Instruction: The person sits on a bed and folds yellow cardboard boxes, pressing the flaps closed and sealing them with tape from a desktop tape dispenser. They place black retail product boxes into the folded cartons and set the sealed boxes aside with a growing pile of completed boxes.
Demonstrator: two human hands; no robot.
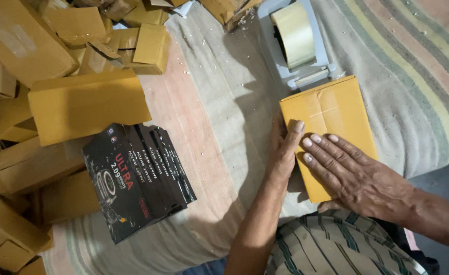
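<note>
Starting at nine o'clock, I see a heap of tan cardboard boxes (77,102) piled loosely, and just right of it, toward seven o'clock, a row of black product boxes (138,178) lying fanned on the striped cloth (209,127). Well apart from those, right of centre, lies the yellow carton (331,127), with its long axis running from one o'clock down to five o'clock, a little tilted.

My left hand (285,147) is set against the carton's left long edge, fingers straight and unclenched, thumb up over the top face; it grips nothing that I can see, only braces the side. My right hand (351,173) lies flat on the carton's lower half, fingers spread and released, pointing toward ten o'clock, pressing down and not clasping. Both hands touch the carton, which runs up and away from the fingertips toward one o'clock.

At twelve o'clock, touching the carton's far end, stands a grey tape dispenser (295,66) carrying a roll of clear tape (295,33).
</note>
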